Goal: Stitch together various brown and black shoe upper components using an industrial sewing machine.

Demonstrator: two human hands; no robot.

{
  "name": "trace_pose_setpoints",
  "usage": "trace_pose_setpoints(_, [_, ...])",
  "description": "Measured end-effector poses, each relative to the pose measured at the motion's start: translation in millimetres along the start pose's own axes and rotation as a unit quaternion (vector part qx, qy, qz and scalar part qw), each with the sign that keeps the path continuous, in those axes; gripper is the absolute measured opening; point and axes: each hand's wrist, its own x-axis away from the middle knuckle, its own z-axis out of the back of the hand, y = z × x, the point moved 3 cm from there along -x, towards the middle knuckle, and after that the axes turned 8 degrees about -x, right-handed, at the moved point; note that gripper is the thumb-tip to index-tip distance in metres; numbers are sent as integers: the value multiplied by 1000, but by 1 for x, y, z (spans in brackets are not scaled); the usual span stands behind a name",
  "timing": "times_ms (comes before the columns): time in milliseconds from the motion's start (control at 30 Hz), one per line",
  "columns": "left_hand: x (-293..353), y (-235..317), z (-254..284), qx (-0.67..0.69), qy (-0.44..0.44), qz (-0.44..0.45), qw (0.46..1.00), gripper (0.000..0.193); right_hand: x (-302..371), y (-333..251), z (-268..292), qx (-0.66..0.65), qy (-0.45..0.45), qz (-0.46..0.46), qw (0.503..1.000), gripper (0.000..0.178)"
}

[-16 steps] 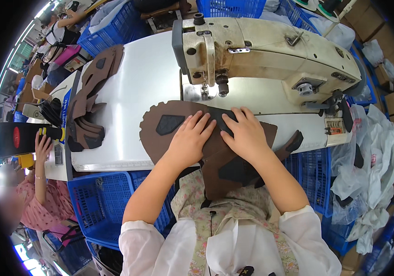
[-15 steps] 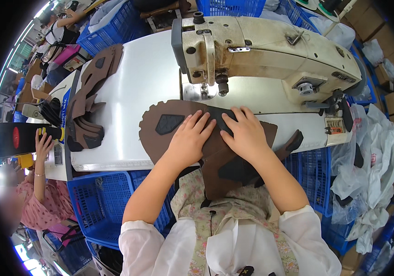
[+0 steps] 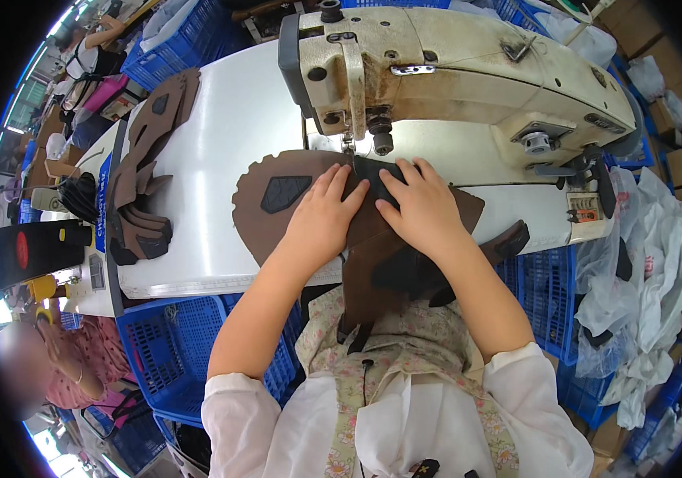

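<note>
A flat brown shoe upper (image 3: 249, 207) with black patches and a scalloped edge lies on the white sewing machine table (image 3: 221, 151). Its far edge reaches the needle area of the sewing machine (image 3: 437, 80), and its near part hangs down over the table's front edge. My left hand (image 3: 321, 213) rests on the brown material with fingers outstretched. To its right, my right hand (image 3: 421, 205) presses with spread fingers near a black strip (image 3: 369, 171). The two thumbs point toward each other. The underside of the upper is hidden.
More brown pieces (image 3: 138, 191) lie stacked on the table's left. Blue crates (image 3: 174, 350) stand below the front edge, and clear plastic bags (image 3: 636, 263) hang at the right. A co-worker in a pink top (image 3: 106, 350) sits at the left.
Both hands and the upper have shifted slightly away from me, bringing its far edge up to the needle. At the left, the co-worker's hand has come off the black machine.
</note>
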Motion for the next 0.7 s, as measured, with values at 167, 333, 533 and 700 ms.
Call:
trace_pose_setpoints(167, [-4,-4,-2,-6,-5,14,1000,63,-10,5,-5,0,-1,11,1000,45])
trace_pose_setpoints(333, [-7,-6,0,-9,9,0,1000,56,-13,5,-3,-8,3,11,1000,44])
trace_pose_setpoints(533, [-10,-11,0,0,15,6,1000,57,-19,5,-5,-2,7,16,1000,44])
trace_pose_setpoints(700, [-11,-14,-3,3,20,13,1000,61,-23,5,-4,3,-4,15,1000,43])
